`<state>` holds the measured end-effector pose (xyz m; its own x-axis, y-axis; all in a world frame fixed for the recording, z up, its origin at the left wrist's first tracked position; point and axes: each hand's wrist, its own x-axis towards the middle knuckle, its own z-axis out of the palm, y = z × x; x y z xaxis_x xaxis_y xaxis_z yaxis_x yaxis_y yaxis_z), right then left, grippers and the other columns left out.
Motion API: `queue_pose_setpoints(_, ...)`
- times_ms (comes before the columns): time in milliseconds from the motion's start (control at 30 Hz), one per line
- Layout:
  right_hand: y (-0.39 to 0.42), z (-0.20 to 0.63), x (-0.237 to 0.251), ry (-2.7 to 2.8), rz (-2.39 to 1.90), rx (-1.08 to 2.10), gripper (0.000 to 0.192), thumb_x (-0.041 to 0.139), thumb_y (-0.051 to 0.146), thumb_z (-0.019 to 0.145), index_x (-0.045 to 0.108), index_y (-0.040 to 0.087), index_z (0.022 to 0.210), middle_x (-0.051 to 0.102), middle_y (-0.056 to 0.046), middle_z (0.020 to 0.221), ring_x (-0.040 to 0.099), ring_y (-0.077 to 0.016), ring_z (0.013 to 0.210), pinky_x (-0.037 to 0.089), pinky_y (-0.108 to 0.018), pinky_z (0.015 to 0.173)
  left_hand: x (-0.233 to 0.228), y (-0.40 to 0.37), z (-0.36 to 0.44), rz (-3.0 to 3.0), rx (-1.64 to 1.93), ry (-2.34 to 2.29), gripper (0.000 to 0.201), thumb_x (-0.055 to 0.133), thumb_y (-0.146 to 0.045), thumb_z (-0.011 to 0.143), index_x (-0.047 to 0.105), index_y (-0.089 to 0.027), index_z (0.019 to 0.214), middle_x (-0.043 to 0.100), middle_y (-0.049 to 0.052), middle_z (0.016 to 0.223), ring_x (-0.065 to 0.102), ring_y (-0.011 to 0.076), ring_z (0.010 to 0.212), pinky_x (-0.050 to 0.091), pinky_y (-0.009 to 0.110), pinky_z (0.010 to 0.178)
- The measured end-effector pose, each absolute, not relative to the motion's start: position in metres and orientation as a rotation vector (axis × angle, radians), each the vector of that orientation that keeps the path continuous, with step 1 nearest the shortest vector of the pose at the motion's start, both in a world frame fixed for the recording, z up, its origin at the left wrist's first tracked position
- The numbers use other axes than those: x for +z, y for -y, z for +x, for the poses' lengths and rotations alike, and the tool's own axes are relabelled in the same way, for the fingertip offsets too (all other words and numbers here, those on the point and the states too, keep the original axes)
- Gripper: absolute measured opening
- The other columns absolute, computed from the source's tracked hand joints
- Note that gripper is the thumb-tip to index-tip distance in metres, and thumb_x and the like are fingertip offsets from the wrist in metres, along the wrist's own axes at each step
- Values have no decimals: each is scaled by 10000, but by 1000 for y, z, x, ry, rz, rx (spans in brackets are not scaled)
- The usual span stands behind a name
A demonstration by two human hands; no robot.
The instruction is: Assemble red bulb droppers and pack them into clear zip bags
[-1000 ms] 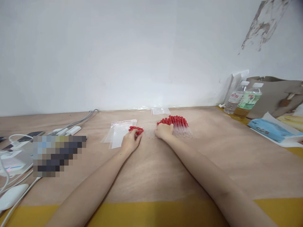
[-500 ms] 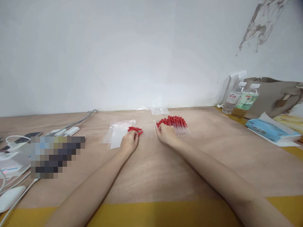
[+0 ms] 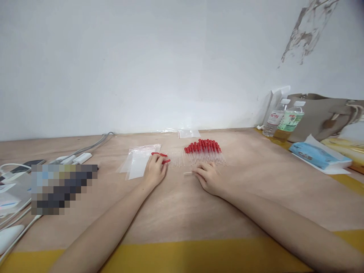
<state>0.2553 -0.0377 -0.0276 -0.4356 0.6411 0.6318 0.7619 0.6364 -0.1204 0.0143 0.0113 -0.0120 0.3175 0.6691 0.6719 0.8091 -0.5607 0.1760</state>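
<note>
My left hand [image 3: 155,168] is curled at small red rubber bulbs [image 3: 159,154], its fingers closed on at least one of them. Beside it lies a row of thin clear tubes [image 3: 176,158]. My right hand [image 3: 209,177] pinches a thin pale stick [image 3: 188,173], held level with its free end pointing left. Just beyond the right hand, several droppers with red bulbs [image 3: 203,146] and clear stems lie side by side, bulbs toward the wall. Part of the stems is hidden by my right hand.
Clear zip bags [image 3: 139,161] lie left of my left hand, and another bag [image 3: 189,134] by the wall. Cables and chargers [image 3: 82,158] sit at left. Two bottles [image 3: 288,121], a grey bag [image 3: 315,113] and a blue tissue pack [image 3: 314,154] are at right.
My right hand has drawn back from the left end of the red-bulbed droppers toward me, with the pale stick now lying level in it. My left hand has stayed by the loose bulbs.
</note>
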Motion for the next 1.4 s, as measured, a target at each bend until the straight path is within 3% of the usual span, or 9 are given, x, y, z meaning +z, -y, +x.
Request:
queue_pose_setpoints(100, 38, 254, -28, 2187, -1042, -213, 217, 383, 203, 862, 594, 189, 912, 599, -60, 876, 515, -150, 814, 302, -310, 783, -9, 7, 23, -2538, -1096, 1247, 98, 458, -193, 796, 517, -179, 872, 537, 68, 911, 496, 203, 907, 419, 351, 806)
queue_pose_setpoints(367, 41, 254, -27, 2152, -1058, -177, 208, 393, 222, 859, 590, 185, 915, 612, -61, 867, 529, -146, 804, 306, -310, 780, -14, 29, 41, -2856, -1202, 1385, 136, 442, -261, 823, 525, -180, 893, 589, 27, 778, 547, 140, 667, 458, 278, 623)
queue_pose_setpoints(700, 40, 253, -29, 2196, -995, -142, 210, 405, 229, 856, 599, 192, 930, 619, -44, 855, 521, -131, 768, 293, -307, 785, -12, 28, 43, -2979, -1242, 1320, 194, 464, -299, 834, 589, -195, 941, 621, 32, 889, 576, 146, 812, 467, 274, 733)
queue_pose_setpoints(900, 38, 257, -28, 2231, -964, -67, 228, 417, 221, 862, 614, 232, 975, 626, -31, 857, 525, -124, 765, 278, -315, 780, -10, 29, 41, -3036, -1205, 1253, 216, 449, -318, 842, 624, -202, 890, 634, 35, 849, 583, 153, 781, 462, 280, 718)
queue_pose_setpoints(1100, 35, 259, -26, 2297, -979, -195, 249, 412, 213, 868, 635, 266, 964, 618, -21, 829, 493, -114, 694, 253, -325, 766, -12, 29, 41, -3085, -1075, 1232, 222, 456, -325, 839, 635, -198, 869, 638, 25, 801, 578, 141, 737, 453, 258, 686)
queue_pose_setpoints(1400, 39, 252, -23, 2313, -938, -334, 213, 423, 164, 833, 627, 191, 883, 566, -27, 755, 399, -111, 627, 219, -299, 688, -11, 29, 42, -2994, -1042, 1214, 233, 476, -346, 826, 620, -163, 838, 602, 28, 735, 533, 128, 673, 425, 240, 633)
